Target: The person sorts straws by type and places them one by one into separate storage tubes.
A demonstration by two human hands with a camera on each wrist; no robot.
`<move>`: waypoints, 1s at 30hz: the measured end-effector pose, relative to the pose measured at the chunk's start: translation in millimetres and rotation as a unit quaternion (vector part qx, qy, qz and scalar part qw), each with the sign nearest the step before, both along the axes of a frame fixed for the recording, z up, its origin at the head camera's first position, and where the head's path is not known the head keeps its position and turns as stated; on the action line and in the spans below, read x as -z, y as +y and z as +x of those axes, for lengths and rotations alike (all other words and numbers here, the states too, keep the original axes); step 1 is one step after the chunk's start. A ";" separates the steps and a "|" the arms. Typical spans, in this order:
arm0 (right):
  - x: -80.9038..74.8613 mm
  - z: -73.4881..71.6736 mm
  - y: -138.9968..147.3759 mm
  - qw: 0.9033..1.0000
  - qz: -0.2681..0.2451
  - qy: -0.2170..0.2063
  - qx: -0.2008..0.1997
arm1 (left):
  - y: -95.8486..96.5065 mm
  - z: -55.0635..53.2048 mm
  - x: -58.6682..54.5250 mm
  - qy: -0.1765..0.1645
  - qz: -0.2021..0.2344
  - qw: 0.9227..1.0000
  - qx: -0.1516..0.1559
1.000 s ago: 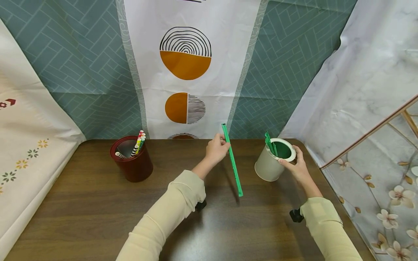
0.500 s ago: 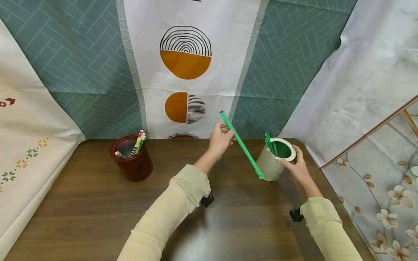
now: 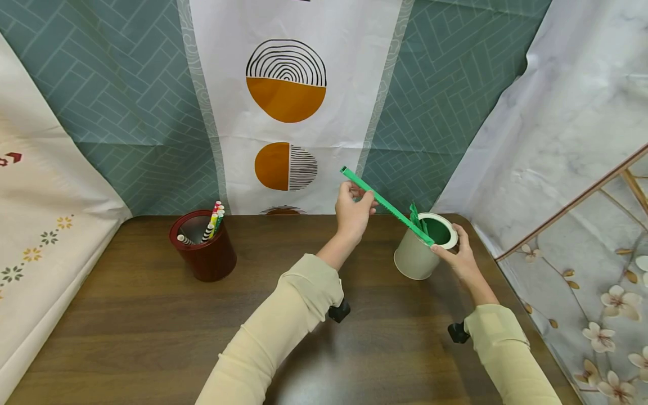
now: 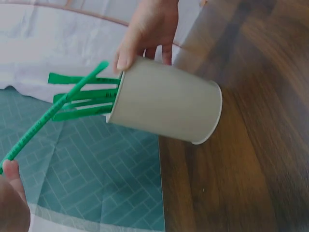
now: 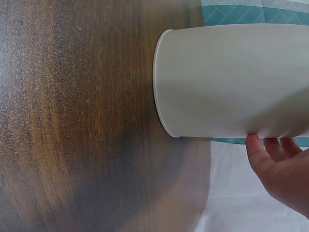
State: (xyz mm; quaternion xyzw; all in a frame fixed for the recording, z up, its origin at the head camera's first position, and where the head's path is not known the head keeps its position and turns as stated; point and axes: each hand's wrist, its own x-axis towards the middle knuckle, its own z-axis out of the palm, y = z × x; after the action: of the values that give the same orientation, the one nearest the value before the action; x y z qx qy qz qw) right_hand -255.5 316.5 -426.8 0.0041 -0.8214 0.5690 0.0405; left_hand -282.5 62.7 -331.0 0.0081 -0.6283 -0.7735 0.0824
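Observation:
My left hand (image 3: 352, 216) pinches a long, thin straw in a green wrapper (image 3: 392, 208) near its upper end. The straw slants down to the right, its lower end overlapping the rim of an off-white canister (image 3: 412, 259) in the head view. Several more green-wrapped straws (image 4: 87, 94) stick out of the canister's mouth in the left wrist view. My right hand (image 3: 463, 260) grips the canister at its rim from the right, thumb on the near side. The canister stands upright on the table, its wall filling much of the right wrist view.
A dark red pen cup (image 3: 210, 261) with several striped and coloured markers (image 3: 215, 222) stands at the back left of the brown wooden table (image 3: 152, 337). Fabric hangs behind the table (image 3: 147, 112) and along both sides.
My left hand has moved right and slightly up, tilting the straw so its lower end swings from over the table up to the canister's rim. The right hand and canister stay put.

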 end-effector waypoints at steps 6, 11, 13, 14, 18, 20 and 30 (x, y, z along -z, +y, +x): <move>0.3 -1.2 -0.9 1.000 -0.011 0.004 0.006 | 11.8 2.6 0.2 0.029 -0.031 0.999 -0.034; -0.1 -0.6 -1.4 1.000 -0.011 0.002 0.003 | 19.2 3.9 1.7 0.041 -0.061 0.996 -0.050; 0.0 -0.6 -1.3 1.000 -0.012 0.001 0.002 | 22.1 4.4 3.0 0.046 -0.079 0.995 -0.050; 0.0 -0.7 -1.3 1.000 -0.011 0.000 0.002 | 23.6 4.9 3.5 0.048 -0.090 0.994 -0.050; 0.1 -1.1 -1.1 1.000 -0.013 -0.001 0.000 | 30.6 6.6 5.3 0.059 -0.127 0.989 -0.055; -0.1 -0.9 -1.2 1.000 -0.012 -0.002 0.000 | 33.7 7.8 5.6 0.063 -0.144 0.986 -0.055; 0.3 -0.9 -0.8 1.000 -0.008 0.000 0.001 | 41.6 14.0 10.8 0.074 -0.261 0.962 -0.039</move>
State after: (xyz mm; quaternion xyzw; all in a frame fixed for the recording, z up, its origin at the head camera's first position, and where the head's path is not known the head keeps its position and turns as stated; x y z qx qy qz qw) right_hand -256.4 315.8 -427.0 0.0031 -0.8167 0.5756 0.0408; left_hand -268.5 104.3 -341.7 -0.0465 -0.7997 -0.5775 0.1575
